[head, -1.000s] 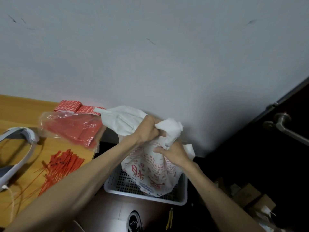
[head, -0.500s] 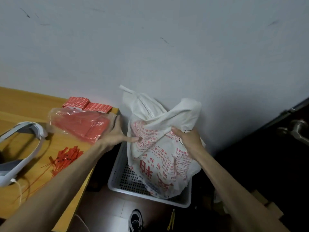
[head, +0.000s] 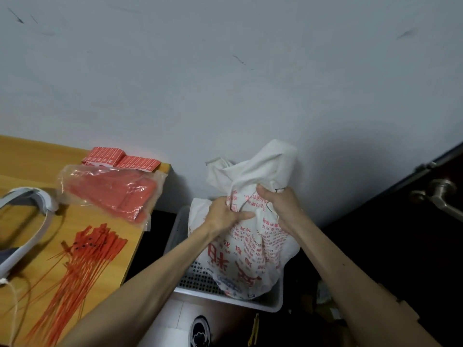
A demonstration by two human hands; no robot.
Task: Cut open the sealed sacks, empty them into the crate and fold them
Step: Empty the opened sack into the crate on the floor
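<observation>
Two grips, left hand and right hand, clutch sack in crate; table beside, wall behind.

Sack and crate, much of them out of sight

The sack covers most of the crate, so the contents of neither can be told, and its red print is too blurred to read. Cloth folds swallow the fingertips of the left hand and right hand. The left edge cuts off the white band, the right edge the door handle, and the bottom edge the dark shoe.
</observation>
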